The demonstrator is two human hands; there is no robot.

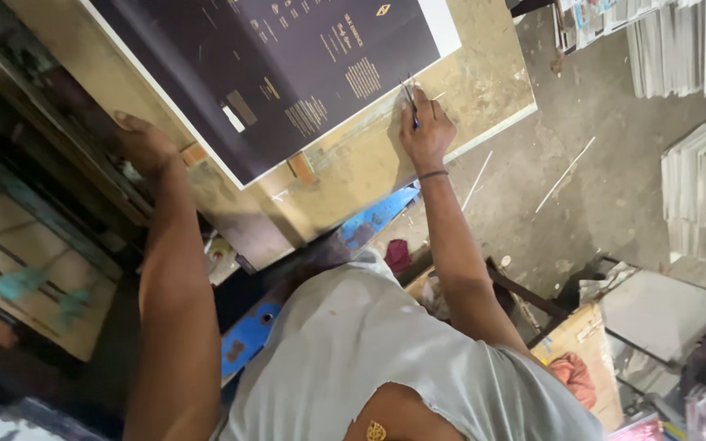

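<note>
Left hand: I see my left hand (145, 145) lying on the worn board (484, 82) beside the left edge of the dark printed sheet (288, 73); whether its fingers are curled or flat I cannot tell, and nothing shows in it.
Right hand: my right hand (426, 135) is clenched round a thin pen-like tool (410, 100), whose tip meets the board just off the sheet's lower edge.
Sheet: I read it as a large dark sheet with a white margin, lying flat and skewed on the board, with its top running out of view.
Sheet edges: from here the lower edge runs aslant between my two hands; two small brown tabs (300, 167) sit against it.
Board edges: I see the board's right corner ending just past my right hand, above the floor (606, 188); its near edge ends above my grey shirt (394, 351).
Room on the board: I make out a bare strip of board between the sheet's lower edge and the board's near edge, and my right hand rests in it.
Room to the right: I see open concrete floor with a few thin white sticks (564, 174); paper stacks (704, 192) stand well apart at the far right.
Room to the left: dark frames crowd close beside my left arm.
</note>
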